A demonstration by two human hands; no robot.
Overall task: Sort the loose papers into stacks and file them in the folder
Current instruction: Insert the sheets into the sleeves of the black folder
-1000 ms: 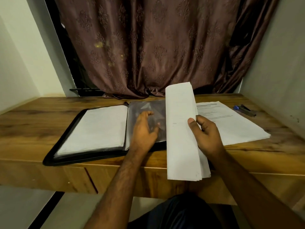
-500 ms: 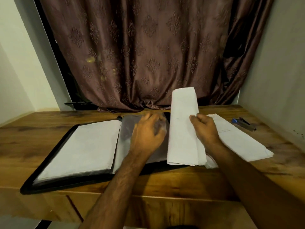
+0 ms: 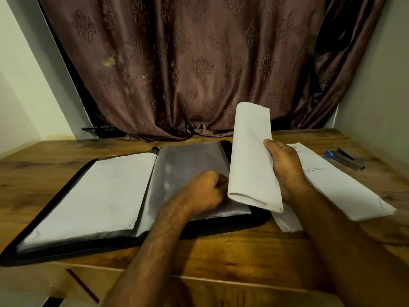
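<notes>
Curtain [image 3: 199, 63] brown, damask motif; folder [image 3: 254, 220] black; papers [image 3: 252, 156] white; desk [image 3: 243, 251] wood-grain.

The printed lines on the loose papers [image 3: 338, 180] are too blurred to read.

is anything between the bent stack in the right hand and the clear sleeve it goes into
Only the left hand, resting on the clear sleeve beside its right edge. The paper stack, held by the right hand, hangs just above that edge; nothing else intervenes.
</notes>
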